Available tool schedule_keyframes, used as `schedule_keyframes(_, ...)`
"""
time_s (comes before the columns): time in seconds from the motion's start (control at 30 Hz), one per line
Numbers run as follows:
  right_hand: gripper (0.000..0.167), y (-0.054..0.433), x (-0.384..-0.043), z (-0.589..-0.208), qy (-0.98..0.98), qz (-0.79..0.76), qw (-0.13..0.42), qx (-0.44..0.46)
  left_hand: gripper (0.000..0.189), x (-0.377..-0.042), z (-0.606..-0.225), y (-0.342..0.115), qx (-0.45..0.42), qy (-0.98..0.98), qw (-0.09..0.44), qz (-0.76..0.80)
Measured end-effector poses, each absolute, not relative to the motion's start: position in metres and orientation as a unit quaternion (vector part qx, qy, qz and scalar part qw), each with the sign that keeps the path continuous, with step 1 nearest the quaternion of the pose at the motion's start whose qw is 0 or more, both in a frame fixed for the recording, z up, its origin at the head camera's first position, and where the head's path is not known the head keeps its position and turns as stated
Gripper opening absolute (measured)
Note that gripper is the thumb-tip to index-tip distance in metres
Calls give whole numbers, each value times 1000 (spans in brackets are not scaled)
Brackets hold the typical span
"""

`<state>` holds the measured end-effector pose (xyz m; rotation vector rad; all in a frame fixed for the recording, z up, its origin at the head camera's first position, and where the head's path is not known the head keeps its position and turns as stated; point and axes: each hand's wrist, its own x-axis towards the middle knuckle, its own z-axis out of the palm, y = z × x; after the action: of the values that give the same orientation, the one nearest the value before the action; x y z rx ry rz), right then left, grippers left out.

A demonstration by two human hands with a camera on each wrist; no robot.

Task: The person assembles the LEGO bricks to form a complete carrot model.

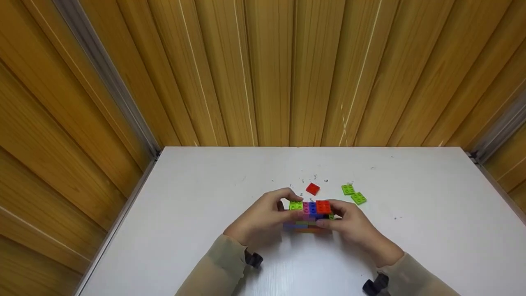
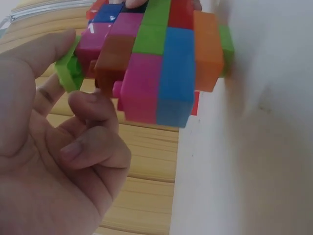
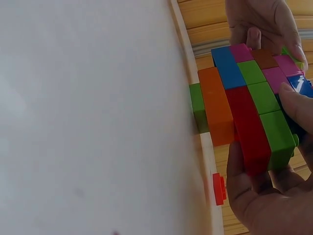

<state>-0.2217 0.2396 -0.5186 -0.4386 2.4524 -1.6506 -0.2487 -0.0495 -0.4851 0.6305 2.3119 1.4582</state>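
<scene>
A block of stacked toy bricks (image 3: 250,128) in pink, blue, green, red, brown and orange stands in front of the person, low over the table. At its upper left, the left hand (image 1: 263,213) pinches a thin lime-green brick (image 2: 71,66) between thumb and finger. That brick sits tilted against a pink brick (image 2: 94,46) in the left wrist view. From the other side, the right hand (image 1: 354,224) grips the stack, thumb in front and fingers behind. A flat red brick (image 1: 323,206) tops the stack near the right fingers.
Beyond the hands, a loose flat red brick (image 1: 312,188) lies on the white table (image 1: 205,185). Two flat lime-green bricks, one nearer (image 1: 358,198) and one farther (image 1: 348,189), lie to its right. Wood-patterned panels (image 1: 267,74) rise behind the table.
</scene>
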Motion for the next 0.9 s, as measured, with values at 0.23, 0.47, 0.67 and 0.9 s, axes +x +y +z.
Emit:
schedule_keyframes(0.23,48,241,-222,-517,825,-543,73,-136,33,-276,-490,-45,234,784,181,546)
schedule_keyframes(0.47,48,240,-222,-517,827,-541,74,-138,37,-306,-503,-33,195,801,187,534)
schedule_keyframes(0.67,47,237,-222,-516,826,-540,80,-142,31,-325,-516,-22,156,814,210,518)
schedule_keyframes(0.9,47,237,-221,-516,830,-536,77,-132,29,-338,-520,-2,142,831,221,490)
